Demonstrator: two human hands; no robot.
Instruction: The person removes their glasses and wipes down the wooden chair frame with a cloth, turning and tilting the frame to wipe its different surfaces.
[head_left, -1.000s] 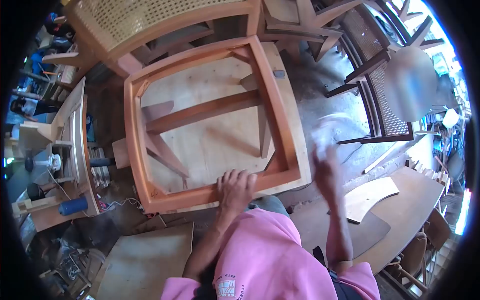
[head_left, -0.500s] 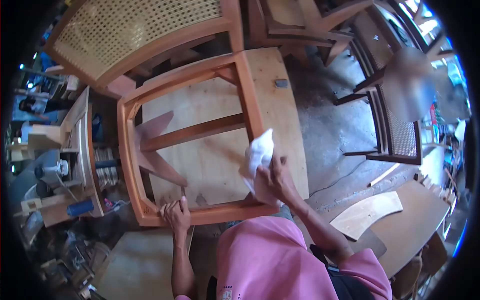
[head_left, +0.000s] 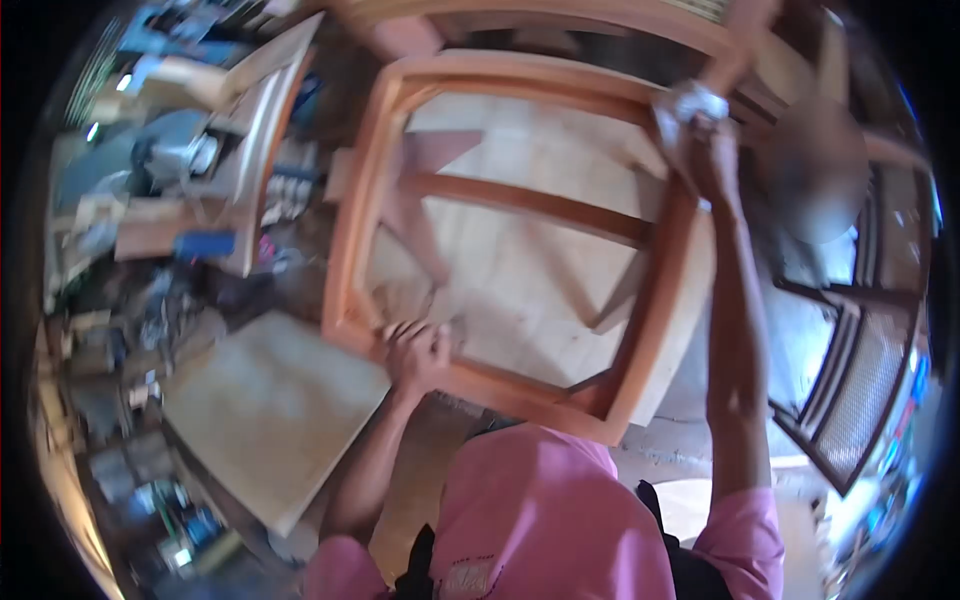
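A reddish-brown wooden chair (head_left: 352,240) with an open seat frame lies before me, plywood showing through the opening. My left hand (head_left: 417,355) is closed over the near rail, close to its left corner. Stretched far forward, my right hand (head_left: 710,155) presses a crumpled white cloth (head_left: 697,102) on the right rail by the far corner, where the backrest joins. Motion blurs the right hand, but its fingers are bunched around the cloth. A crossbar (head_left: 530,205) and slanting legs show below the seat opening.
A plywood sheet (head_left: 270,410) lies low at the left. Behind it are a cluttered bench (head_left: 265,150) and a blue roll (head_left: 205,243). Dark chairs with a woven panel (head_left: 868,375) stand at the right. A blurred shape (head_left: 815,170) covers part of the far right.
My right hand and the cloth have moved forward along the right rail to the far corner. My left hand stays on the near rail. The view has turned, so the chair appears rotated.
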